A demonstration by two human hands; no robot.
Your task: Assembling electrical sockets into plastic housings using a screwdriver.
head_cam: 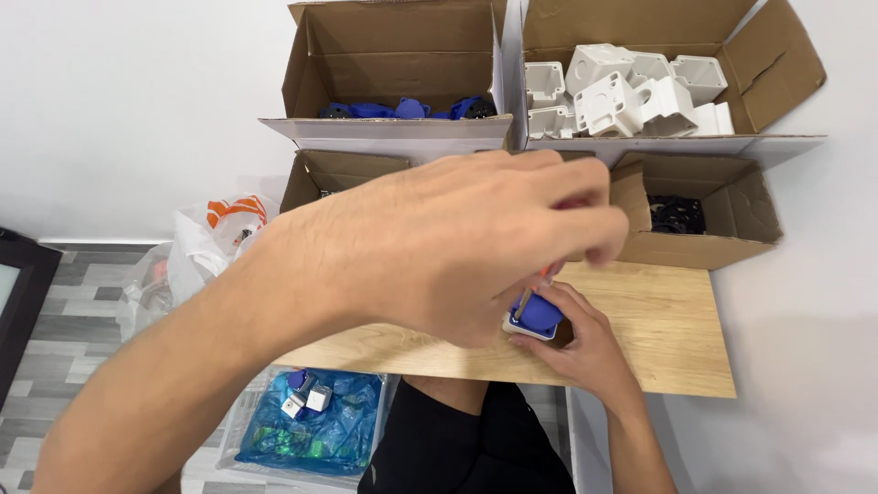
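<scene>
Wooden worktop [668, 320] is carrying open cardboard boxes, one with white housings [631, 91], one with blue parts [402, 110]. Your right grip [585, 352] is closing around a small blue-and-white socket piece [535, 317] at the worktop's near edge. Your left grip [457, 247] is hovering just above it, fingers pinching a thin screwdriver [530, 297] whose tip is touching the piece.

— Where are we looking from?

— We have one view, worn on the head, facing steeply down at the wooden board [658, 320], close above the left hand [439, 247], which fills the middle.

— And farther off?

— Cardboard boxes [393, 73] at twelve o'clock, grey floor [82, 302] at nine.
</scene>
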